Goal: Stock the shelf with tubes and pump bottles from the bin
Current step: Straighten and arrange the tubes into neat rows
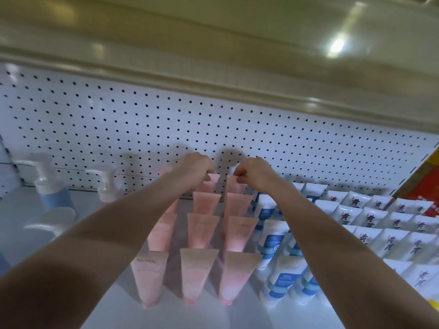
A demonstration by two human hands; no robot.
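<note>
Left hand (194, 168) and right hand (255, 173) reach side by side to the back of a store shelf (202, 317), each with fingers curled to pinch the flat top seam of a pink tube. The left grips the middle rear tube (211, 185); the right grips the right rear tube (234, 186). Both tubes stand cap down, just in front of the white pegboard (142, 119). Ahead of them, pink tubes (202, 230) stand in three columns running toward the shelf's front edge. Blue-and-white tubes (273, 236) stand just beside them on the right, followed by white tubes printed with Chinese characters (392, 241). At the left, well apart from the tubes, a blue pump bottle (55, 193) and a pink pump bottle (108, 188) stand near the pegboard
</note>
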